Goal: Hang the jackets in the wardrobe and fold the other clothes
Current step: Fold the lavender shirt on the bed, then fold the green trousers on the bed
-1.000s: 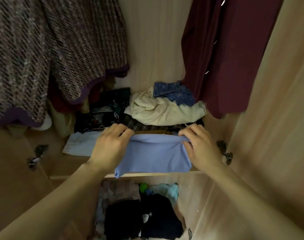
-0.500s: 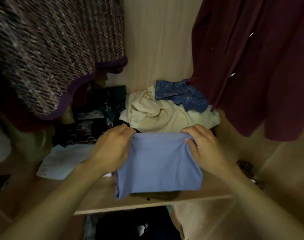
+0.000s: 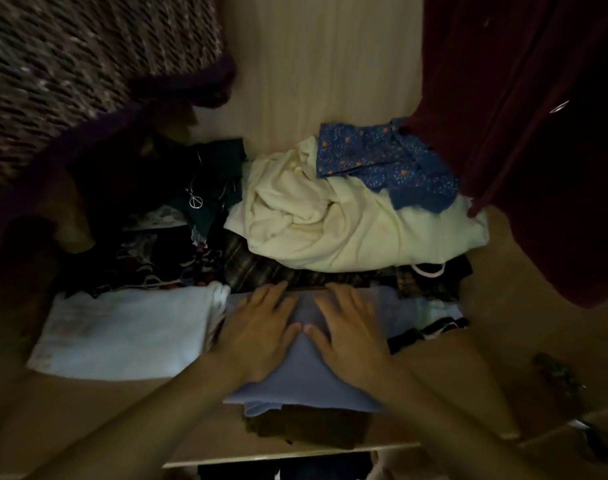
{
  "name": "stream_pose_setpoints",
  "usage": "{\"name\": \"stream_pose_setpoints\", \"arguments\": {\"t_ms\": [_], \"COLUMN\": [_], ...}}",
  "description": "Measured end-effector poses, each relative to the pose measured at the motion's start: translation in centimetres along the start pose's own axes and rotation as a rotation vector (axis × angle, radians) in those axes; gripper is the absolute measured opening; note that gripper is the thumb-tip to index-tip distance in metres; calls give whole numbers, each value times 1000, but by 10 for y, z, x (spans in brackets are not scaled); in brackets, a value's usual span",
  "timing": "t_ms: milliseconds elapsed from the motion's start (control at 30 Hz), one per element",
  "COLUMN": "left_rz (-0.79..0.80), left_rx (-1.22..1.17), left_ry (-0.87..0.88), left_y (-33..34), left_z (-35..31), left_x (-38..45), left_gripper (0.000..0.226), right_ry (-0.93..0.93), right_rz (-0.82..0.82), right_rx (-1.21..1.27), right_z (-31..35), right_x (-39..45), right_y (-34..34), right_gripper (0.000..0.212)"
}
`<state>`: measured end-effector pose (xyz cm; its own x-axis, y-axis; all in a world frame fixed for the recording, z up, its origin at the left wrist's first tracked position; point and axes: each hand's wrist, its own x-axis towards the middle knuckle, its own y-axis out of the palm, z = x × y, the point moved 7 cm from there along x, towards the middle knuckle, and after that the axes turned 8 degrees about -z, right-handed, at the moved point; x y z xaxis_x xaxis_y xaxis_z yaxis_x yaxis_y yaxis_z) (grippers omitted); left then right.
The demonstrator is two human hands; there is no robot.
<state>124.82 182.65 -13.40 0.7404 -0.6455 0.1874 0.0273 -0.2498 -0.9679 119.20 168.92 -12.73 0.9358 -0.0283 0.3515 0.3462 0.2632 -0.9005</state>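
Pressing down with both hands flat, we rest our left hand and right hand side by side on the folded light-blue garment, fingers straight and spread, thumbs nearly touching. The garment lies on the wardrobe shelf, on top of a dark brown folded piece near the shelf's front edge. Just to its left sits a folded white cloth. Behind our hands a crumpled cream garment carries a blue patterned cloth. A tweed jacket hangs at upper left, a maroon jacket at right.
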Motion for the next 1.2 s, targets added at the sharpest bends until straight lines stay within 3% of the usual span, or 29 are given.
{"name": "stream_pose_setpoints", "arguments": {"t_ms": [267,400,600,733,833,933,1200], "left_rz": [-82,-86,-17,-96,-42,-6,74], "left_rx": [-74,-101,-56,-98,-260,-408,-609], "left_ry": [-2,-40,-6,115,167,333,706], "left_y": [42,46,29,-2,-2,2,-3], "left_z": [3,12,7,-20,-46,-94,-218], "left_x": [-14,-4,4,4,-4,-33,-113], "left_gripper": [63,63,76,75,79,79,74], "right_ry": [88,86,164,378,501,595,868], "right_rz": [42,42,97,61,54,-21,-143], "right_rx": [104,112,167,64,43,-47,-310], "right_z": [-23,-27,-24,-11,3,20,28], "right_x": [-9,-2,-5,-42,-89,-148,-299], "right_y": [45,46,35,2,-31,-67,-143], "right_gripper": [58,57,80,69,76,79,61]}}
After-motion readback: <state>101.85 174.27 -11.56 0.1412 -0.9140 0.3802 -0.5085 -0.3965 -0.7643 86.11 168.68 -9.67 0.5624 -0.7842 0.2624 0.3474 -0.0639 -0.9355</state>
